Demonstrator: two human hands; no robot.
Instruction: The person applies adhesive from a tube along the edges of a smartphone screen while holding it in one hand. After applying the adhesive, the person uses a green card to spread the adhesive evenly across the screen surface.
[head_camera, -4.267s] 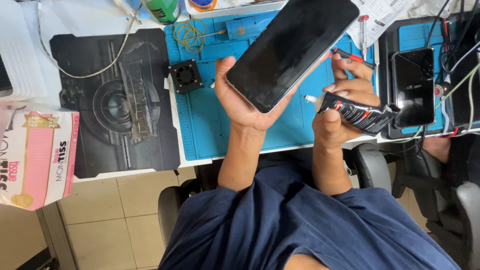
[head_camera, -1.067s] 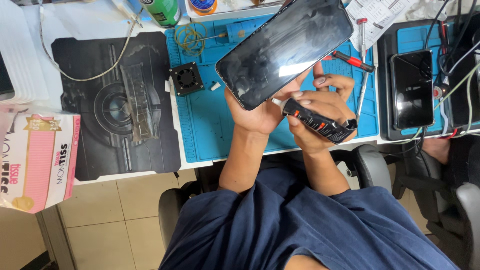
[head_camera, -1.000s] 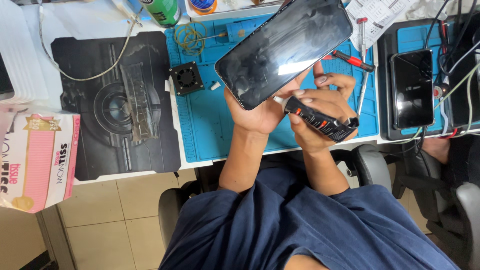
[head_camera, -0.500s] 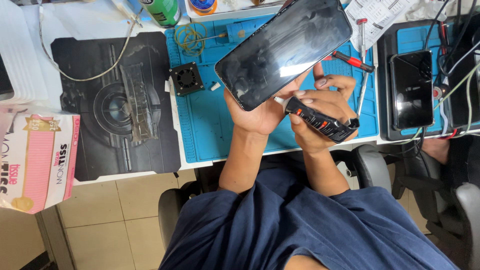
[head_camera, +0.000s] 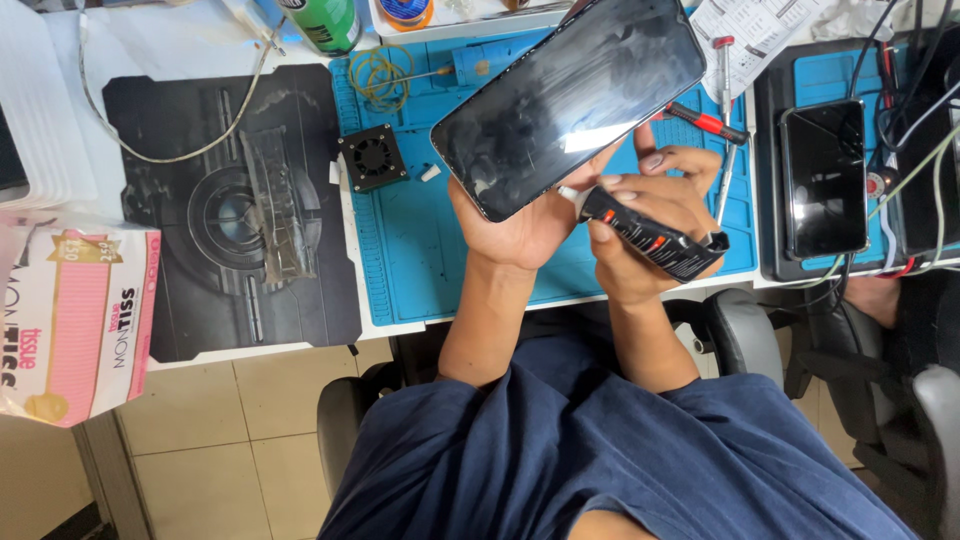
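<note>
Above the front edge of the blue mat, the left hand grasps the phone, its long axis slanting up-right, while the right hand grips the black tube, nozzle touching the phone's lower edge.

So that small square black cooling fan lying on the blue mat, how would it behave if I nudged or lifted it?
The small square black cooling fan lies flat on the blue mat, so it would probably slide, not roll. Its boxy frame looks rigid. Being small and apparently plastic, it is likely light.
</note>
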